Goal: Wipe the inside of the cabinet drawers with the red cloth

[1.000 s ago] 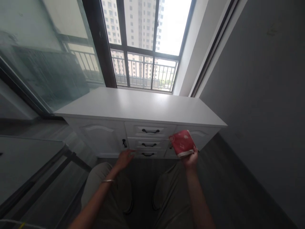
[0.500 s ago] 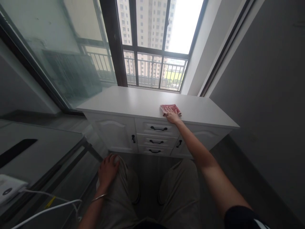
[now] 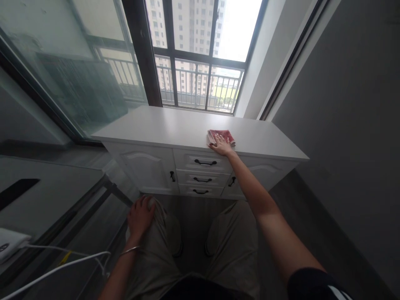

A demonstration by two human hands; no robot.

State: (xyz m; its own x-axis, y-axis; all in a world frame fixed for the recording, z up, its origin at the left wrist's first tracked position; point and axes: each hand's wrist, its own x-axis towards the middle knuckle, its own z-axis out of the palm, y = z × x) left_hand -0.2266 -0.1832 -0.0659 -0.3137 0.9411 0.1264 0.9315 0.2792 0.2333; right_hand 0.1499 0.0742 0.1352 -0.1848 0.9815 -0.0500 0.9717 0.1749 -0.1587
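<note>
My right hand (image 3: pixel 222 146) lies flat with spread fingers on a folded red cloth (image 3: pixel 229 134) with pale edges. It presses the cloth against the white top (image 3: pixel 175 129) of a low cabinet, close to the front edge and right of the middle. Off to the side, my left hand (image 3: pixel 140 216) rests palm down over my left knee, its fingers loosely stretched and nothing in them. A thin bracelet (image 3: pixel 129 250) circles that wrist.
Below the cabinet top are three drawers with dark handles (image 3: pixel 205 162) and a door on each side. At left stands a table (image 3: pixel 62 183) with a white device (image 3: pixel 12 243) and cables. Behind the cabinet are sliding glass panels (image 3: pixel 93 83); a grey wall is at right.
The view has shifted slightly, moving the scene up and left. My right hand has turned a little on the cloth, its thumb now further out to the left. My left hand stays on the knee.
</note>
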